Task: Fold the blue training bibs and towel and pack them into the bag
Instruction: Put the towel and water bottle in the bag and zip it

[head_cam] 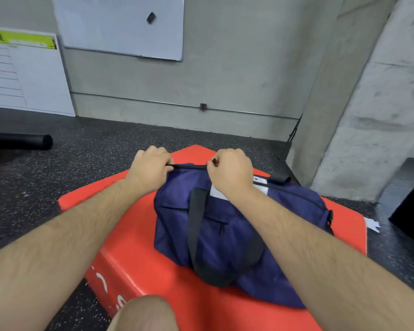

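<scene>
Left hand [151,166] and right hand [230,172] both grip the black strip [189,166] atop the navy bag [225,235] on the red box [129,235], and a lopsided tug could jam the zip on fabric.

Setting: gym or training room. Black speckled rubber floor [86,149], 9 to 3 o'clock. Red padded jump box [139,247], centre to 6 o'clock, bearing a navy sports bag [230,247]. Black foam roller [22,142], 9 o'clock. Whiteboard [120,25] on concrete wall [237,68], 12 o'clock; ruled chart board [22,75], 10 o'clock. Concrete pillar [368,103], 2 o'clock.
</scene>
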